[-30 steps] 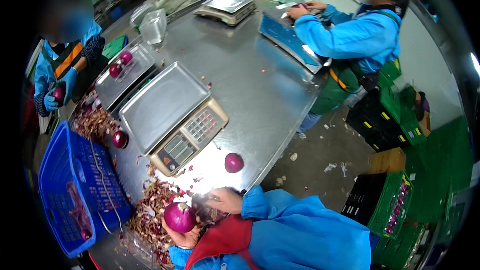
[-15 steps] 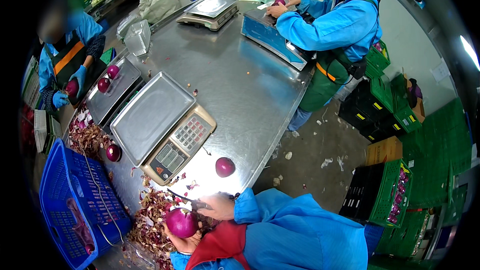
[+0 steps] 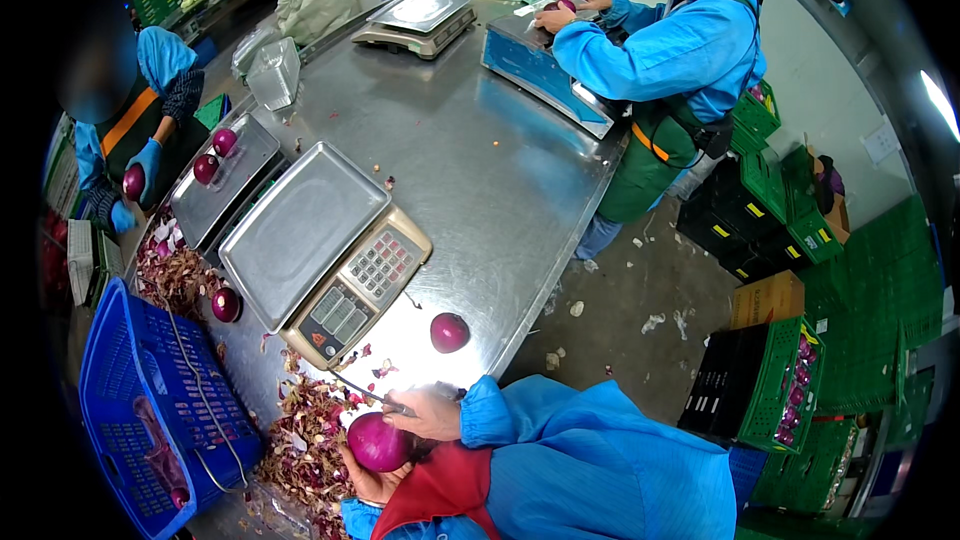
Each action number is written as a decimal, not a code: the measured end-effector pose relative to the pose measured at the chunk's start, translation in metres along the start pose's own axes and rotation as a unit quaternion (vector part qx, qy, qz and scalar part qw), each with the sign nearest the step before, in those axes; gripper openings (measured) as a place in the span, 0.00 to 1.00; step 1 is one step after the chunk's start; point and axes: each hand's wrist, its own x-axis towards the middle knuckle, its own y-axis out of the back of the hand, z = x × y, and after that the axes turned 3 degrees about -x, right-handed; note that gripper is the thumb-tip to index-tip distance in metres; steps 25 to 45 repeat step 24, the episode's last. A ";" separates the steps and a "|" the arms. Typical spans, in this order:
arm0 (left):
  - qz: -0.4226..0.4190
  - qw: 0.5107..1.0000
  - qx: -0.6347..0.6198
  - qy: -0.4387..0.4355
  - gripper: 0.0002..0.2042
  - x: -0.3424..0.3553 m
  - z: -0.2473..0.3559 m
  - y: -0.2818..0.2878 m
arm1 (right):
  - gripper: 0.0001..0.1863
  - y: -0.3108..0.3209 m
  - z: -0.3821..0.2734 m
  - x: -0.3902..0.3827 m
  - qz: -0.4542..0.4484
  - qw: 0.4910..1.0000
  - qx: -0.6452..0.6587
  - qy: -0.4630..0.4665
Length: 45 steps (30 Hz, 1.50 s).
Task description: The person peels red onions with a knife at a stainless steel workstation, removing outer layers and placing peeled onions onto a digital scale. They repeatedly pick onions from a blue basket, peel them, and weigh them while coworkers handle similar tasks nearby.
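Observation:
A peeled red onion [image 3: 378, 443] rests in my left hand [image 3: 368, 483], the fingers cupped round it from below. My right hand [image 3: 430, 414] is closed on a small knife [image 3: 356, 388], its thin dark blade pointing left above the onion, and its fingers lie close against the onion's upper right side. Whether the blade touches the onion, I cannot tell. Beneath the hands spreads a heap of dry onion skins [image 3: 300, 430]. Another red onion [image 3: 449, 332] lies on the steel table [image 3: 470, 180] beyond my right hand.
A beige scale [image 3: 310, 230] stands ahead, with a red onion [image 3: 226, 304] left of it. At the left edge leans a blue basket [image 3: 160, 390]. Two co-workers handle onions, one far left, one at a blue-sided scale [image 3: 545, 80]. Green crates [image 3: 785, 390] stand right.
The onion in my left hand has moved slightly right and turned, its pale top no longer showing. The far-left co-worker has leaned lower, holding an onion in a gloved hand.

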 end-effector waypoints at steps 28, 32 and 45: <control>-0.025 0.998 -0.059 -0.002 0.38 0.003 0.002 0.012 | 0.15 -0.017 0.026 0.007 -0.049 0.888 0.403 -0.215; -0.025 0.998 -0.059 -0.002 0.38 0.003 0.002 0.012 | 0.15 -0.017 0.026 0.007 -0.049 0.888 0.403 -0.215; -0.025 0.998 -0.059 -0.002 0.38 0.003 0.002 0.012 | 0.15 -0.017 0.026 0.007 -0.049 0.888 0.403 -0.215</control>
